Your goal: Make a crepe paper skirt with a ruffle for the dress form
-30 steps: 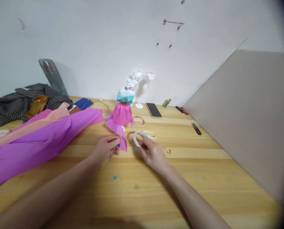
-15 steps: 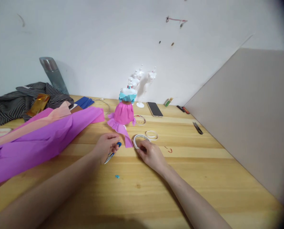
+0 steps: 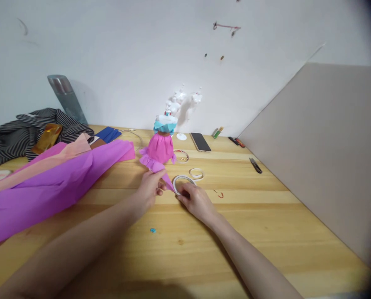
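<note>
**Left hand on pink strip, right hand on tape roll**

Wooden table, with purple tissue sheets piled at its left. A paper-dressed doll stands upright mid-table, and a pink paper strip trails from its skirt toward the near edge. The left hand pinches that strip near its free end. The right hand is closed on the near rim of the tape roll, which lies flat just beside the strip. The strip looks light, soft and tear-prone, so grip close to the tip and don't tug. The roll looks stiff, so a rim grip should be fine.
</note>
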The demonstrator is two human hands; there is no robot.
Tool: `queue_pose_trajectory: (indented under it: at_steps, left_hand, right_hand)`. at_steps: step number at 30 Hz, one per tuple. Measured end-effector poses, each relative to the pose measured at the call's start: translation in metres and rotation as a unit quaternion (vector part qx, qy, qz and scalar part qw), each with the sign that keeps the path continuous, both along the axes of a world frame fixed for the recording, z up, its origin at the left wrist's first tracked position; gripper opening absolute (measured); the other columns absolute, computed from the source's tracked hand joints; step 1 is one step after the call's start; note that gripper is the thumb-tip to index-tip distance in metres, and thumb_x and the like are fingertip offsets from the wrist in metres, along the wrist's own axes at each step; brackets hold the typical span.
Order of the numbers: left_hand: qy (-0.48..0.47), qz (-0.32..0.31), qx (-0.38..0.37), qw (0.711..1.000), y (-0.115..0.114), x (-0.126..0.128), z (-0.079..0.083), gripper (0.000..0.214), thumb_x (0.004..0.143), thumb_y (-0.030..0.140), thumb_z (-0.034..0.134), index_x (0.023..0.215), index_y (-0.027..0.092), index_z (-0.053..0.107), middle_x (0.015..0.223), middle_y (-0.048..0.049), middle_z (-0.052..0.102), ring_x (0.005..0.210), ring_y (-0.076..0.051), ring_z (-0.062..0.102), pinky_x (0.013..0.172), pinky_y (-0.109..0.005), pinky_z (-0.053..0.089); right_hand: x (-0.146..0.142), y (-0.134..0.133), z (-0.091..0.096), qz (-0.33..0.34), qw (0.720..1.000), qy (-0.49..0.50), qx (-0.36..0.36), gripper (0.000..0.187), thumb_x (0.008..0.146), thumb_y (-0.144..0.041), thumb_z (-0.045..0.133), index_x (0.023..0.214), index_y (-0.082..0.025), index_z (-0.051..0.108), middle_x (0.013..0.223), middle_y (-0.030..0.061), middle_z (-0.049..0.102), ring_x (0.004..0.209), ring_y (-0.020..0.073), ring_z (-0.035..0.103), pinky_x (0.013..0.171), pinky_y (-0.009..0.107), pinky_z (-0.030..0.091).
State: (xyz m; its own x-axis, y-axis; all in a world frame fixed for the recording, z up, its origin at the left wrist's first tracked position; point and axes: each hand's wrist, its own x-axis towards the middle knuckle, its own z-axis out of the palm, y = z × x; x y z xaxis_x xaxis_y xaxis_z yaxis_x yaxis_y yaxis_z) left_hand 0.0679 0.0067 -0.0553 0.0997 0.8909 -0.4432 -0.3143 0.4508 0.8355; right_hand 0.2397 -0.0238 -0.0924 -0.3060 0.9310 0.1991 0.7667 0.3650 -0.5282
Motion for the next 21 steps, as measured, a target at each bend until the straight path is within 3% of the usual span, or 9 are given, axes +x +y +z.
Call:
queue_pose_trajectory:
  at_steps: [4, 10, 21]
  left_hand:
    - [0.005, 0.013, -0.022, 1.000, 0.003, -0.011, -0.004, 0.023, 0.068, 0.027, 0.067, 0.072, 0.018, 0.046, 0.051, 0.0066, 0.050, 0.035, -0.005, 0.045, 0.034, -0.017, 0.019]
    - [-0.013, -0.041, -0.019, 0.999, -0.006, -0.030, -0.012, 0.019, 0.067, 0.027, 0.065, 0.075, 0.013, 0.055, 0.064, -0.0012, 0.063, 0.037, -0.003, 0.043, 0.035, -0.016, 0.019]
    - [-0.002, -0.086, 0.023, 0.996, -0.012, -0.033, -0.016, 0.021, 0.066, 0.033, 0.066, 0.073, 0.014, 0.060, 0.058, 0.0013, 0.061, 0.035, -0.004, 0.041, 0.034, -0.017, 0.021]
  right_hand:
    - [0.004, 0.001, 0.001, -0.007, 1.000, 0.024, -0.006, 0.008, 0.075, -0.013, 0.059, 0.071, -0.019, 0.055, 0.066, -0.0004, 0.057, 0.060, 0.0144, 0.051, 0.057, 0.025, 0.036]
    - [0.008, 0.004, 0.000, -0.021, 0.998, 0.065, 0.004, 0.007, 0.075, -0.018, 0.062, 0.071, -0.018, 0.056, 0.065, -0.0005, 0.058, 0.059, 0.0138, 0.052, 0.055, 0.024, 0.038]
    - [0.010, 0.006, -0.006, -0.012, 0.994, 0.102, 0.041, 0.006, 0.078, -0.023, 0.062, 0.075, -0.018, 0.061, 0.070, 0.0028, 0.064, 0.063, 0.0158, 0.055, 0.061, 0.027, 0.042]
